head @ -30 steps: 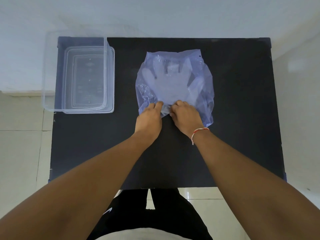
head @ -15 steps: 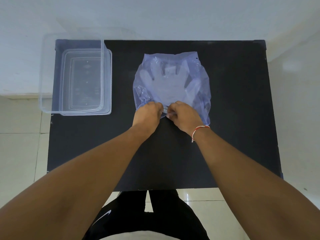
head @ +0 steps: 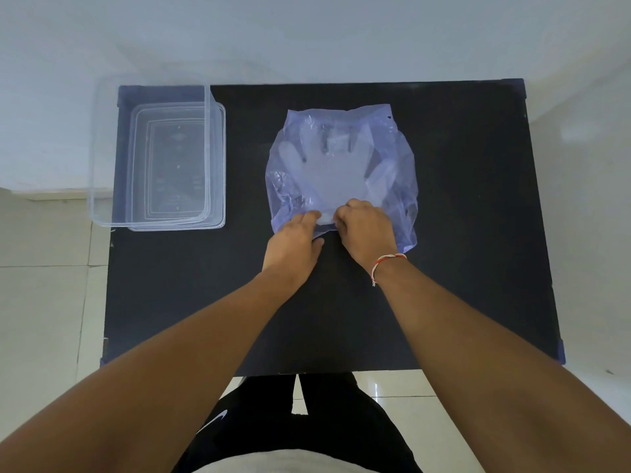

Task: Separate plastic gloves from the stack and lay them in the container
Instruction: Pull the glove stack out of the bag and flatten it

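Single head-worn wide-angle view, looking steeply down and forward from above the person's own arms, taking in the whole black table (head: 444, 268), floor tiles beneath and pale wall beyond, edges bending slightly.

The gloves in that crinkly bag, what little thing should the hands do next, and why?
Probably pinch just the top glove's cuff and peel it toward the body. Both hands, left hand and right hand, sit at the near edge of the gloves, which lie flat inside the bluish bag. The clear container to the left holds no gloves, so none has been separated yet.
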